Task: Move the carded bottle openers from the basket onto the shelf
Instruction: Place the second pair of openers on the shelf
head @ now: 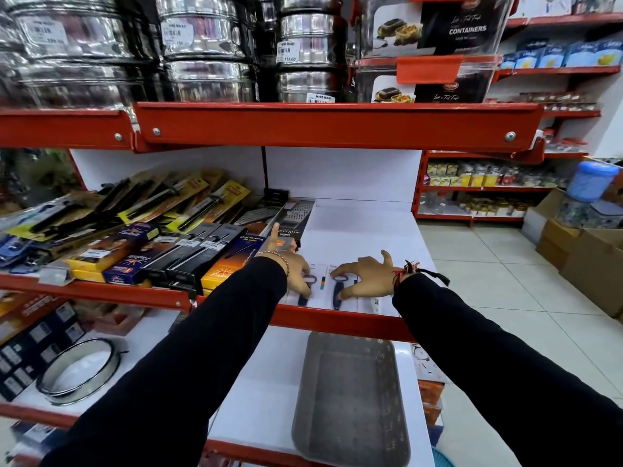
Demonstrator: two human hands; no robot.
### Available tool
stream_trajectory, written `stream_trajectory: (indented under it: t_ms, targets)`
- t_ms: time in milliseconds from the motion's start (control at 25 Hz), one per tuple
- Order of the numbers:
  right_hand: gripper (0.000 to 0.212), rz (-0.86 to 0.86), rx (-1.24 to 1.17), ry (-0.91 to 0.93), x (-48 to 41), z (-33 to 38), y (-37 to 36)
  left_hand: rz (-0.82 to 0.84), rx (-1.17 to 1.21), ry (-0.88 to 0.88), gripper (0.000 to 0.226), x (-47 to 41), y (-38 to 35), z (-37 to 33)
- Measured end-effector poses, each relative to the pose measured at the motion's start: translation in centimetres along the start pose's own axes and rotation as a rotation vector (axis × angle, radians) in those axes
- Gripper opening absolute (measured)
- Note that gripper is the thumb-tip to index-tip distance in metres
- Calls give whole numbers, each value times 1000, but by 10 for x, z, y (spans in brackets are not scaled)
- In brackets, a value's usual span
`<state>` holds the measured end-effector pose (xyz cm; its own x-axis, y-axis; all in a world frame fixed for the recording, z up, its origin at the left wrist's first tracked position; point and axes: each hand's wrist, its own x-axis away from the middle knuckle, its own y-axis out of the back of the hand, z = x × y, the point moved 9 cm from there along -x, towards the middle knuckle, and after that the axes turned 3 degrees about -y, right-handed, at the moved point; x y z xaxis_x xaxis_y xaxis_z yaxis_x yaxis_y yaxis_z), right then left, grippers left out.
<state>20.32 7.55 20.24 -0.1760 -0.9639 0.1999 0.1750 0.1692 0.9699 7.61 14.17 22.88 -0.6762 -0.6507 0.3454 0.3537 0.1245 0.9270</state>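
Note:
White carded bottle openers [332, 291] with dark blue handles lie side by side at the front edge of the white shelf [371, 237]. My left hand [290, 264] rests on the left card, fingers spread, index finger pointing up. Over the middle card my right hand [364, 274] presses flat, thumb and fingers on the opener. Neither hand lifts a card. The grey plastic basket [354, 399] sits on the lower shelf below my arms, and nothing shows inside it.
Boxed and carded kitchen tools [161, 244] and graters [296, 214] fill the shelf's left half. Steel tins [209, 45] and food containers [435, 38] stand on the red-edged shelf above. A round sieve [81, 369] lies lower left. Cardboard boxes [586, 261] stand on the tiled aisle at right.

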Motion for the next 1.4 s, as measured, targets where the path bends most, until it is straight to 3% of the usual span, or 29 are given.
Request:
stream_trajectory:
  t_ms: [320, 480, 600, 720, 880, 1040, 1400]
  targets:
    - [62, -14, -11, 21, 0, 4, 2, 40, -27, 0, 71, -11, -2, -3]
    - [60, -66, -124, -10, 12, -17, 17, -77, -88, -17, 67, -19, 15, -15]
    - [58, -105, -160, -86, 25, -54, 28, -93, 58, -112, 71, -25, 24, -44]
    - [62, -91, -156, -181, 38, -97, 27, -81, 126, -202, 74, -31, 22, -80]
    - [76, -12, -85, -253, 57, -133, 17, -58, 48, -277, 83, -36, 11, -116]
    - [76, 61, -100, -239, 66, -139, 2, -78, -14, -293, 89, -43, 5, -124]
    - [74, 28, -120, -217, 68, -134, 2, -70, 24, -274, 84, -37, 1, -123]
